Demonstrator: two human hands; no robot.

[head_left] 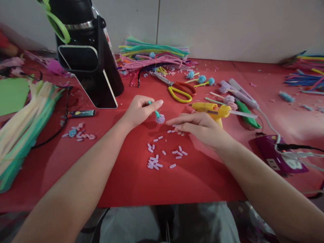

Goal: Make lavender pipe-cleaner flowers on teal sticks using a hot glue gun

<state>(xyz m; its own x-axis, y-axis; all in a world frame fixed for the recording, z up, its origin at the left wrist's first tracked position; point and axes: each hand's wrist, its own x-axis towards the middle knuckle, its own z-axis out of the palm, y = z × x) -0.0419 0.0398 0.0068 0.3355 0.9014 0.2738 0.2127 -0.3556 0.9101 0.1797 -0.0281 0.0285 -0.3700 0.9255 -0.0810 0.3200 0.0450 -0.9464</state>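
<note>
My left hand [141, 109] is closed around the teal stem of a small pipe cleaner flower [160, 118], whose fluffy lilac head points down toward the table. Just right of it, my right hand [198, 128] pinches a short lilac pipe cleaner piece [175, 126] between thumb and fingers, close above the red tabletop [131, 182]. Several loose lilac pieces [153, 163] lie scattered below and between the hands. Behind the right hand rests a yellow hot glue gun [211, 109] with a clear glue stick in its back.
Scissors [179, 91] with red and yellow handles lie beyond the hands. A black bottle [111, 67] stands at back left, a phone-like slab [97, 89] against it. Pipe cleaner bundles lie left [25, 125] and back [154, 50]. A purple power strip [278, 153] with cables sits right.
</note>
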